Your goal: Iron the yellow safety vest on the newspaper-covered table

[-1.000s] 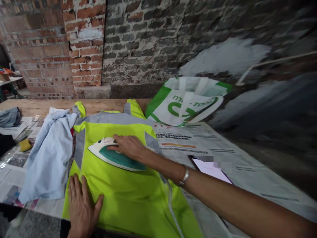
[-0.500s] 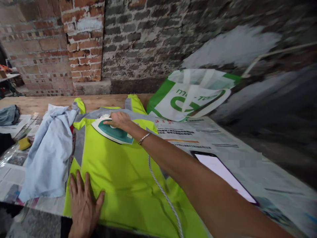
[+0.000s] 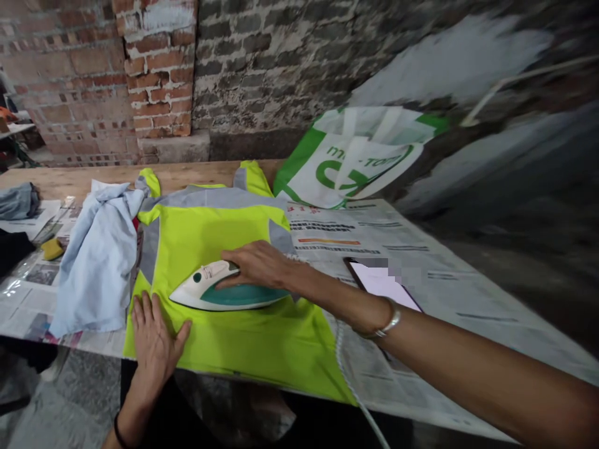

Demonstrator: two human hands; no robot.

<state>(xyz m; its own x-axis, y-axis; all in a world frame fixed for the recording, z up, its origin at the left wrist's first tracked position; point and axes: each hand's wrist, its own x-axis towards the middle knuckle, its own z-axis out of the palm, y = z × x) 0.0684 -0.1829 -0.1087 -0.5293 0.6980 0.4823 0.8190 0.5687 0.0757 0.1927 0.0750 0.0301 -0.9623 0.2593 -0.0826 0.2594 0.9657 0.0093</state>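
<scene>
A neon yellow shirt with grey panels point(image 3: 210, 231) lies spread on the newspaper-covered table, its collar end away from me. My right hand point(image 3: 262, 268) is closed around the handle of a white and teal iron point(image 3: 243, 297), which rests on the middle of the shirt with its tip pointing left. From the iron's rear a pale braided cord point(image 3: 344, 365) runs down over the table's front edge. My left hand point(image 3: 156, 337) lies flat on the shirt's lower left corner, fingers spread, holding nothing.
Left of the shirt lies a crumpled light blue garment point(image 3: 96, 268), with a yellow sponge-like block point(image 3: 52, 249) beyond it. A phone point(image 3: 381, 284) with a lit screen lies on newspaper point(image 3: 449, 299) at right. A green and white bag point(image 3: 346, 162) stands near the brick wall point(image 3: 271, 75).
My right hand has drawn the iron toward me, from the shirt's upper part to its middle. The left hand stays flat at the lower left corner. The view has shifted slightly.
</scene>
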